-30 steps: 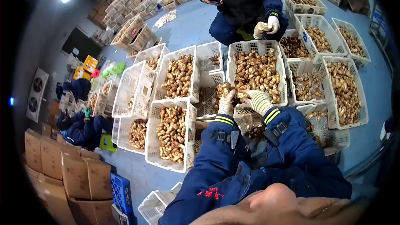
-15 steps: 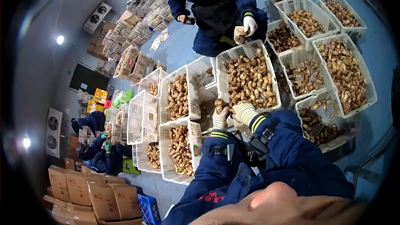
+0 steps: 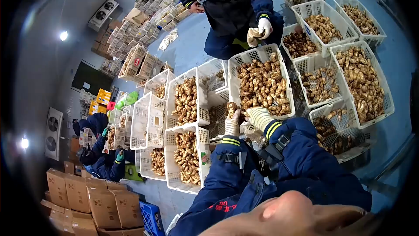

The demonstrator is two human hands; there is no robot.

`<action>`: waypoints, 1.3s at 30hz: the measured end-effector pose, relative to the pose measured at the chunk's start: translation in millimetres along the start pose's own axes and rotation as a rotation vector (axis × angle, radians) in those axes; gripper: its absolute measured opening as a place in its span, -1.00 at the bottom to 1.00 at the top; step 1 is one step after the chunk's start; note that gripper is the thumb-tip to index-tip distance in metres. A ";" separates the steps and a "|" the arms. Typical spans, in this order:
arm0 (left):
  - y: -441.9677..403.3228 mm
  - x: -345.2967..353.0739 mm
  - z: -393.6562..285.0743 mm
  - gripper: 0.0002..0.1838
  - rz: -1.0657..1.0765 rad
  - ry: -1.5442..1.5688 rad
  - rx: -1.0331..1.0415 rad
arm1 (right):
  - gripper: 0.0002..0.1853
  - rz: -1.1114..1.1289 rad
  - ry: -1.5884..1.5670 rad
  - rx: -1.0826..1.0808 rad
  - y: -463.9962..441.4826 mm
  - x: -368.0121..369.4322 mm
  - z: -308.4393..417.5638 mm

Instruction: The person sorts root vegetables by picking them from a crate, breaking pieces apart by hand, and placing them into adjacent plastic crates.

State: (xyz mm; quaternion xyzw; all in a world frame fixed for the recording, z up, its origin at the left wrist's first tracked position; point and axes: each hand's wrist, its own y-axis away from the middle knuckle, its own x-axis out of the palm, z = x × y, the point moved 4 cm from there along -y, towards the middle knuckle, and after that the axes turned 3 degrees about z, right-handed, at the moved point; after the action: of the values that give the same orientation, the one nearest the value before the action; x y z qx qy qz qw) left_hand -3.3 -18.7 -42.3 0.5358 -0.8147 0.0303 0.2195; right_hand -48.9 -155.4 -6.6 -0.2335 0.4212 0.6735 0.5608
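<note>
My left hand (image 3: 232, 124), in a striped pale work glove, is closed around a brown mushroom (image 3: 231, 108) with its fingertips. Close beside it my right hand (image 3: 259, 118), in the same kind of glove, has its fingers curled toward the left hand. Whatever those fingers hold is hidden. Just beyond both hands stands a white plastic crate (image 3: 232, 75) heaped with mushrooms (image 3: 263, 85). Below the held mushroom, a partly covered crate (image 3: 217, 100) contains a few dark pieces.
Mushroom-filled crates stand to the left (image 3: 170, 164) and right (image 3: 388, 105). Opposite me a co-worker's white-gloved hand (image 3: 265, 27) holds a pale cloth-like item (image 3: 253, 37). Other people (image 3: 104, 161) work at far left, near cardboard boxes (image 3: 104, 205).
The mushroom stays in my left hand, shifted slightly. My right hand has barely moved. Across from me the co-worker's ungloved hand has risen. At far left a person's gloved hands have moved apart.
</note>
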 end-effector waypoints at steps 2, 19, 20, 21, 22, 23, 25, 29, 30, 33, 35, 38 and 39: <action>2.4 -0.5 0.2 -0.69 -0.015 -0.014 -0.021 | -0.60 0.018 0.025 -0.008 6.2 -4.1 2.9; -5.8 -24.7 4.6 -0.53 0.037 -0.184 -0.004 | -0.40 0.047 0.008 0.018 -4.9 24.5 -0.8; -7.3 -27.5 6.5 -0.52 0.026 -0.261 0.006 | -0.39 0.101 0.031 0.027 -8.6 27.3 -2.0; -6.6 -25.6 5.4 -0.52 0.039 -0.229 0.004 | -0.38 0.114 0.036 0.045 -3.6 20.6 2.9; -4.7 -21.1 0.9 -0.53 0.053 -0.197 0.001 | -0.38 0.127 0.041 0.062 1.8 13.6 8.7; -2.3 -16.2 -3.1 -0.53 0.066 -0.166 -0.001 | -0.39 0.162 0.086 0.114 2.1 12.9 9.0; 0.7 -12.3 -5.9 -0.53 0.033 -0.107 0.000 | -0.45 0.173 0.128 0.154 0.6 11.2 10.0; -3.7 -17.6 4.5 -0.54 -0.045 -0.119 -0.082 | -0.52 0.072 0.162 0.076 5.8 6.4 10.1; -2.4 -16.3 4.2 -0.54 -0.056 -0.129 -0.086 | -0.51 0.089 0.181 0.085 6.1 5.7 10.7; 0.4 -11.4 -3.2 -0.55 0.059 -0.130 -0.009 | -0.48 0.064 0.164 0.052 5.0 6.5 9.8; -1.0 -13.6 -4.1 -0.59 -0.010 -0.113 -0.039 | -0.47 0.023 0.110 0.025 3.3 6.7 9.0; 3.0 -15.7 -10.2 -0.61 -0.029 0.058 -0.031 | -0.32 0.071 -0.094 0.015 -0.8 1.2 8.9; 1.6 -19.7 -6.6 -0.64 -0.047 0.170 -0.033 | -0.32 0.011 -0.127 -0.043 5.6 -6.4 14.1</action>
State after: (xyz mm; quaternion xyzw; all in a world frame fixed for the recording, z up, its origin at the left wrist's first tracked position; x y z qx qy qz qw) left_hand 3.9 0.8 -43.8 0.5465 -0.7808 0.0574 0.2974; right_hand -50.4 -147.4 7.7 -0.2000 0.3715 0.6989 0.5776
